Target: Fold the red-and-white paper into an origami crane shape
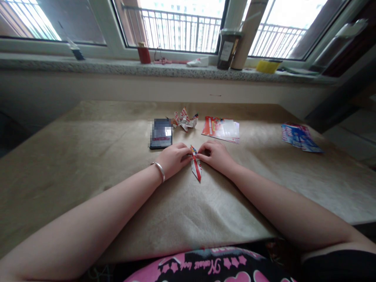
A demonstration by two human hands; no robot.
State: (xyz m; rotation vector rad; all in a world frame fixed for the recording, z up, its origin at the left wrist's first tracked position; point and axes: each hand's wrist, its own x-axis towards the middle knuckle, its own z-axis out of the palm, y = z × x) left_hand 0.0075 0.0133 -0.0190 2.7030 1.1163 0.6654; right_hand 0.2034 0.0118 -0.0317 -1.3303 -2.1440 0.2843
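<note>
Pink and black cloth (205, 268) fills the bottom edge of my view, closest to the lens. From either side of it two bare forearms run out over the tan surface (88, 156). They meet at a small folded paper (196, 166), printed in red, white and blue, which lies on the surface about midway across.

The left hand (173, 158) (the one with a thin bracelet (159, 171) at the wrist) has its fingers (185, 158) closed on the paper's upper left side. The right hand (216, 154) mirrors it, with fingers (202, 156) pinched together on the upper right. The pointed lower end sticks out toward me, free of both hands.

I judge the folded paper to be very light, thin leaflet stock. It looks stiff enough to keep a crease, and it probably slides on this smooth surface and tears or crumples under a hard pull. The layered upper part beside the centre fold seems the soundest place to hold, since the slim tip would bend at once.

Just beyond the left hand lies a phone (161, 134), its screen blurred. Near its far right corner sits a many-pointed paper shape (185, 119), and to the right of that a small stack of leaflets (221, 128). More leaflets in blue (299, 137) lie well apart at the far right. A red cup (143, 54) and a dark jar (226, 49) stand on the window sill (117, 67) behind.
</note>
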